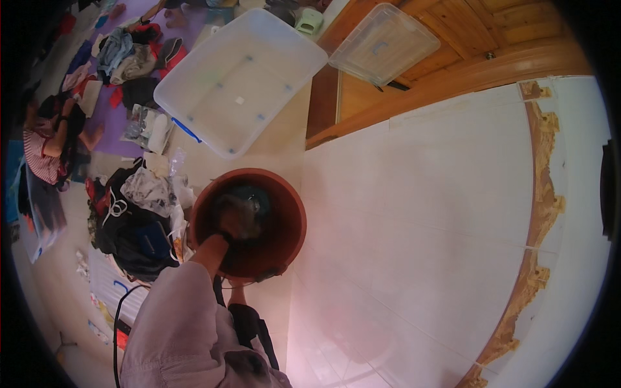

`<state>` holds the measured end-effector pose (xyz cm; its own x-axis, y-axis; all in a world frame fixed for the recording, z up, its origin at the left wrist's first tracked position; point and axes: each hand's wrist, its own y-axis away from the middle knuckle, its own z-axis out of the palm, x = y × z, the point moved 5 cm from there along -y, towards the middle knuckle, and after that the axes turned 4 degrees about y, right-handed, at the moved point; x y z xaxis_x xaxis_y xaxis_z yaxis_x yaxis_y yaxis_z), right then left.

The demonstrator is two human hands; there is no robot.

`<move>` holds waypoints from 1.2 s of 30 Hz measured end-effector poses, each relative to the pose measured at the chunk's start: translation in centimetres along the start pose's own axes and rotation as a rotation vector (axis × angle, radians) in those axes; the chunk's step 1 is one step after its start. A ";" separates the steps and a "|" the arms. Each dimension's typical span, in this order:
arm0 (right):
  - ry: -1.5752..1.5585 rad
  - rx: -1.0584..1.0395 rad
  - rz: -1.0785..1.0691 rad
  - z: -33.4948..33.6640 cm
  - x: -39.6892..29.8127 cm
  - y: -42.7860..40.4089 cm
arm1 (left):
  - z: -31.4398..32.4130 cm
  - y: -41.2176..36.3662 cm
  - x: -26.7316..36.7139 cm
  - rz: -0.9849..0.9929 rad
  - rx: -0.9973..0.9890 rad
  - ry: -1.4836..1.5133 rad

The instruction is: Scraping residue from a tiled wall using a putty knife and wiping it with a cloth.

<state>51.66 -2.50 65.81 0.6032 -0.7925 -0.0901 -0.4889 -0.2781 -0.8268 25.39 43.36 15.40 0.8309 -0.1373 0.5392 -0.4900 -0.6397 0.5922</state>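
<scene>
My left hand (237,218) reaches down into a reddish-brown plastic bucket (295,220). It is blurred and dark against the inside of the bucket. Something greyish lies at its fingers, and a bluish, shiny patch shows beyond them. Whether the fingers grip anything is not clear. A dark band circles the wrist, and a pale sleeve (170,310) covers the upper arm. My right hand is out of view. Close to the bucket's near side shows a bare foot (237,295) below dark trousers.
A translucent storage box (242,82) stands beyond the bucket, a clear lid (383,48) by the wooden door (465,29). At left are a black bag (131,242), clothes (116,53) on a purple mat (109,116), and a person (43,150) in stripes. A tiled wall (412,194) borders the right.
</scene>
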 end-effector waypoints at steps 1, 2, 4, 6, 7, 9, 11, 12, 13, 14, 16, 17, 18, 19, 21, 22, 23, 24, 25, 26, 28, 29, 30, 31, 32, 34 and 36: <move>-0.004 -0.002 0.007 0.0 -0.1 0.0 | 2.2 -0.1 0.3 0.020 -0.026 -0.219; -0.017 -0.024 -0.003 0.9 -0.7 -0.5 | 5.1 0.2 -0.8 0.015 -0.062 -0.427; -0.020 -0.021 0.010 0.5 0.0 -0.5 | 13.7 -2.5 -5.3 0.154 0.063 -0.458; -0.008 -0.026 0.018 0.1 0.4 -0.7 | 16.0 -2.8 -6.7 0.224 0.106 -0.468; 0.000 -0.020 0.026 -0.4 0.4 -0.6 | 10.2 -2.2 -4.8 0.230 0.059 -0.351; -0.025 -0.025 0.041 -0.6 0.2 -1.1 | 6.3 -1.7 -4.8 0.202 0.007 -0.231; -0.040 -0.033 0.059 -0.6 0.2 -1.5 | 5.9 -2.7 -6.3 0.082 0.188 -0.217; -0.048 -0.036 0.073 -0.5 0.5 -1.7 | 6.3 -2.3 -5.3 0.075 0.180 -0.219; -0.047 -0.037 0.082 -0.6 0.4 -1.8 | 7.0 -2.3 -3.7 0.046 0.133 -0.253; -0.061 -0.046 0.101 -0.4 0.5 -2.1 | 7.6 -2.0 -2.8 0.018 0.089 -0.287; -0.042 -0.041 0.068 -0.4 0.6 -2.4 | 10.2 0.1 -2.0 0.087 0.108 -0.436; -0.035 -0.037 0.049 -0.3 0.8 -2.5 | 11.1 0.6 -1.4 0.161 0.134 -0.588; -0.024 -0.033 0.037 -0.3 1.0 -2.4 | 10.5 0.5 -1.9 0.166 0.134 -0.583; -0.017 -0.026 0.025 -0.5 1.3 -2.4 | 8.7 0.3 -2.5 0.291 0.266 -0.548; 0.003 -0.015 -0.001 -0.8 1.9 -2.4 | 4.6 0.0 -2.6 0.423 0.399 -0.506; 0.041 -0.008 -0.017 -1.3 2.4 -2.1 | 2.8 -0.9 -3.2 0.246 0.130 -0.285; 0.076 -0.006 -0.045 -1.7 3.2 -2.0 | 2.4 -1.1 -4.1 0.059 -0.133 -0.064; 0.077 -0.003 -0.056 -1.5 3.8 -2.0 | 3.4 -1.6 -4.8 0.058 -0.119 -0.062; 0.082 -0.006 -0.063 -1.2 4.5 -2.1 | 5.6 -2.3 -5.6 0.058 -0.040 -0.136; -0.099 0.047 0.034 -1.1 5.4 -1.9 | 7.1 -2.5 -5.5 0.069 0.033 -0.214; 0.066 0.049 0.006 -2.0 5.6 -1.3 | 5.3 1.5 1.2 0.086 0.401 -0.385; 0.182 0.004 -0.027 -1.7 5.9 -1.5 | 10.1 2.0 -0.5 0.187 0.305 -0.440; 0.146 -0.047 0.056 -1.5 7.2 -1.6 | 13.9 1.3 -2.5 0.301 0.204 -0.497; 0.031 -0.104 0.093 -1.6 10.1 -0.9 | 13.0 0.0 -1.9 0.359 0.214 -0.509; 0.121 -0.068 0.090 -1.2 7.7 -0.5 | 13.2 -0.4 -2.4 0.403 -0.098 -0.383; 0.185 -0.045 0.069 0.2 4.6 -1.0 | 11.5 -0.6 -3.6 0.439 -0.414 -0.270; 0.202 0.006 0.093 0.2 4.9 -0.5 | 8.4 -1.8 -3.3 0.492 -0.451 0.112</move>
<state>54.95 -6.14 65.66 0.4170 -0.9074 -0.0532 -0.5325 -0.1965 -0.8233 25.70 38.61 7.52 0.4622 -0.2371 0.8545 -0.8866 -0.1412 0.4404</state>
